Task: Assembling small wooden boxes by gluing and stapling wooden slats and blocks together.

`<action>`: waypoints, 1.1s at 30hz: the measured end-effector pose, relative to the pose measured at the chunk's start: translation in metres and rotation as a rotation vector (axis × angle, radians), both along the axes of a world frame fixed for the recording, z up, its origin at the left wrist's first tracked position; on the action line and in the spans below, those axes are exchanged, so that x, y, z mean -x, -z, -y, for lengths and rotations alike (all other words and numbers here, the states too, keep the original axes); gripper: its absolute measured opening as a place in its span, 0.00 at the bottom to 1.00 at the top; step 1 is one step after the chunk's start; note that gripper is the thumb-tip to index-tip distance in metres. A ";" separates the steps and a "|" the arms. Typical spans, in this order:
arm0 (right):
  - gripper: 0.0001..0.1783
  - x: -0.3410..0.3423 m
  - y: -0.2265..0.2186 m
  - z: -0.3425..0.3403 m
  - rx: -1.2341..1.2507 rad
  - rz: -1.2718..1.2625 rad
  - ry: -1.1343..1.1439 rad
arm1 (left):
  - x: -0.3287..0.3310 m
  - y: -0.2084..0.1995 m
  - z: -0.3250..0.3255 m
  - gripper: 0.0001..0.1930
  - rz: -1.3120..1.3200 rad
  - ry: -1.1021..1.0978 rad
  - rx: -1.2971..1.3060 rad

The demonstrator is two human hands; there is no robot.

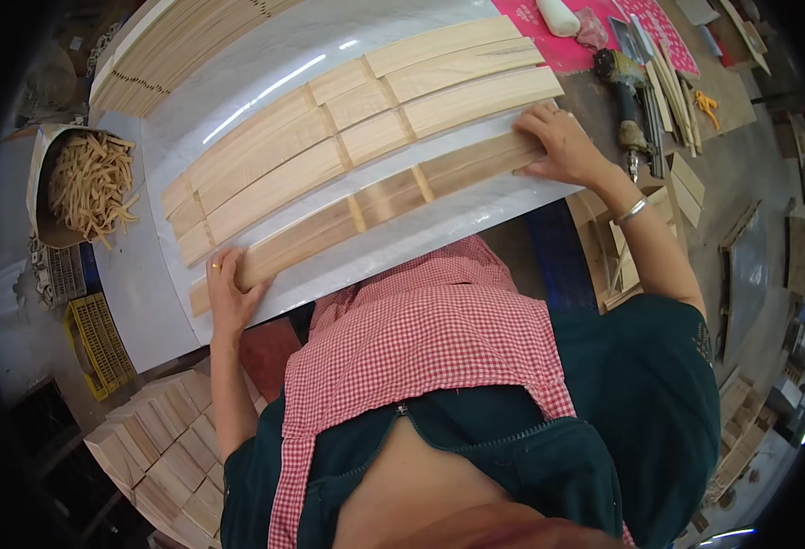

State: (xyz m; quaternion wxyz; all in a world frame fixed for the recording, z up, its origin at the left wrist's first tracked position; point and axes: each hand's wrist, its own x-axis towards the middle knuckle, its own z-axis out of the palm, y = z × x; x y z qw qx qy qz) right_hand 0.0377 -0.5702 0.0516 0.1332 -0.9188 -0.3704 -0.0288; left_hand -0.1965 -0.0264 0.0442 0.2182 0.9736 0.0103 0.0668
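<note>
A long, darker wooden strip (pixel 306 233) lies across the near part of the white table, with two pale narrow bands crossing it. My left hand (pixel 230 295) grips its left end, thumb on the near edge and fingers over the far side. At the other end my right hand (pixel 562 148) closes round the strip in the same way. Just beyond it, pale wooden boards (pixel 279 183) lie in rows with narrow slats across them. Part of the strip's ends is hidden under my fingers.
Stacked pale boards (pixel 169 55) stand at the far left of the table (pixel 151 311). A container of wood offcuts (pixel 91 188) is at the left, above a yellow crate (pixel 100 343). Dark hand tools (pixel 624 101) and thin sticks lie at the right. More wood blocks (pixel 164 448) are stacked lower left.
</note>
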 end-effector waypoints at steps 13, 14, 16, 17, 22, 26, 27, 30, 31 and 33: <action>0.30 0.059 0.000 0.023 -0.133 -0.044 0.104 | 0.046 0.006 0.014 0.33 0.013 -0.015 0.050; 0.30 0.064 0.001 0.026 -0.141 -0.017 0.086 | 0.055 0.008 0.014 0.33 0.011 -0.016 0.059; 0.29 0.071 0.002 0.032 -0.158 0.042 0.051 | 0.062 0.012 0.015 0.34 0.013 -0.014 0.075; 0.29 0.071 0.004 0.033 -0.153 0.039 0.054 | 0.061 0.014 0.014 0.34 0.009 -0.012 0.080; 0.26 0.055 0.018 0.038 -0.125 0.144 0.130 | 0.041 0.026 0.018 0.37 0.082 -0.049 0.009; 0.23 0.048 0.029 0.043 -0.320 0.176 0.327 | 0.036 0.030 0.016 0.39 0.117 -0.100 -0.023; 0.23 0.044 0.034 0.046 -0.320 0.175 0.329 | 0.038 0.031 0.012 0.39 0.115 -0.098 -0.023; 0.21 0.031 0.052 0.057 -0.356 0.188 0.563 | 0.053 0.041 -0.014 0.41 0.128 -0.351 -0.147; 0.20 0.029 0.055 0.060 -0.367 0.192 0.640 | 0.057 0.045 -0.021 0.42 0.131 -0.436 -0.189; 0.20 0.028 0.057 0.060 -0.374 0.168 0.660 | 0.056 0.043 -0.023 0.43 0.089 -0.490 -0.179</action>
